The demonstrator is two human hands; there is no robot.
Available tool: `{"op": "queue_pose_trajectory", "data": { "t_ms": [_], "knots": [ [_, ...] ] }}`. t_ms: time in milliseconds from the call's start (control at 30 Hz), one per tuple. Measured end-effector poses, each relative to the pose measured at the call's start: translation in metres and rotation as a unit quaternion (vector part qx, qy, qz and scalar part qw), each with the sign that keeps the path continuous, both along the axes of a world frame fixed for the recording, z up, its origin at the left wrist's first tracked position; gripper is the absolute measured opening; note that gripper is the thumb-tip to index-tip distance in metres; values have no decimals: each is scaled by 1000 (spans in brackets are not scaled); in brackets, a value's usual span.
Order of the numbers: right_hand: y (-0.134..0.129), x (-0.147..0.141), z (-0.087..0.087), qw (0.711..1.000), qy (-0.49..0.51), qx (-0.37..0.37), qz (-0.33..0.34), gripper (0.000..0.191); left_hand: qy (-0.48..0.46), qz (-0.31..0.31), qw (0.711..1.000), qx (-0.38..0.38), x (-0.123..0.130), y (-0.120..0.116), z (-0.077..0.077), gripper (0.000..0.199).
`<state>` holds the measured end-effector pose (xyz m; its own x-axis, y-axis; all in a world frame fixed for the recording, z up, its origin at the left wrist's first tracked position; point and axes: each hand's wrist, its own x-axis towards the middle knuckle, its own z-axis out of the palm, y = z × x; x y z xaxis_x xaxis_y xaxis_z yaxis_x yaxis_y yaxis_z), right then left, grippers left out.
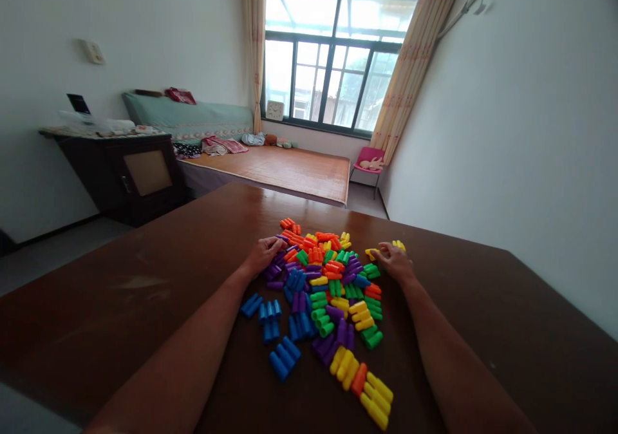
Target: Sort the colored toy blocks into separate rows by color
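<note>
The left hand has its fingers bunched at a purple block on the far left edge of the heap; whether they pinch it or only touch it, I cannot tell. The right hand curls over a yellow block just right of the heap, and its hold is equally unclear. A light thumb-and-fingertip pinch along each block's sides would suit these small, smooth pieces, lifting straight up so neighbours are not dragged. Between the hands spreads the mixed heap of bullet-shaped plastic blocks, where low wrists could knock pieces. A separate blue block lies nearer the person on the glossy brown table, best cleared by the left forearm.
</note>
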<state>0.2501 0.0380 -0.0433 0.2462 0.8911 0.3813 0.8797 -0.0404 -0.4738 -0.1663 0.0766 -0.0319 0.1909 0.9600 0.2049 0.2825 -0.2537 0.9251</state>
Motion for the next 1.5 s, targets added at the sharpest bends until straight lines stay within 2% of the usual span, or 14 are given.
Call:
{"op": "queue_pose_trajectory", "data": {
  "t_ms": [100,200,333,433,533,600,700,867,1033,1133,1200,1267,1400,1500],
  "knots": [
    [0,-15,-2,998,-54,-26,-6,44,0,1,1000,4,0,0,0,53],
    [5,-9,0,999,-36,19,-5,44,-1,5,1000,4,-1,1,0,53],
    [8,46,-3,987,47,117,-100,45,-1,5,1000,6,-1,3,-3,53],
    [2,91,-16,977,39,94,-187,43,1,1,1000,7,-2,6,-6,53],
    [-2,112,-30,982,-2,35,-184,37,6,1,1000,5,-3,7,-7,54],
    [-1,112,-33,987,-24,45,-155,38,8,1,1000,7,-3,7,-7,54],
    [1,107,-33,983,-25,81,-160,38,5,0,1000,4,-3,5,-4,53],
    [3,94,-25,990,23,53,-129,37,-11,-2,1000,-16,-2,1,1,54],
    [5,72,-2,986,-27,116,-117,35,-13,0,1000,-13,-1,0,0,55],
    [6,55,13,998,-5,-8,-68,31,-9,0,1000,-14,-1,1,-1,56],
    [6,42,17,987,25,-149,-53,36,-8,-2,1000,-14,-1,1,-1,55],
    [5,26,18,973,77,-215,-22,37,-11,-3,1000,-13,0,1,-1,55],
    [1,-10,24,962,205,-118,138,37,-16,-1,1000,-16,1,0,0,54],
    [-6,-41,38,968,162,-40,187,40,-15,2,1000,-20,1,-3,3,54]
  ]
}}
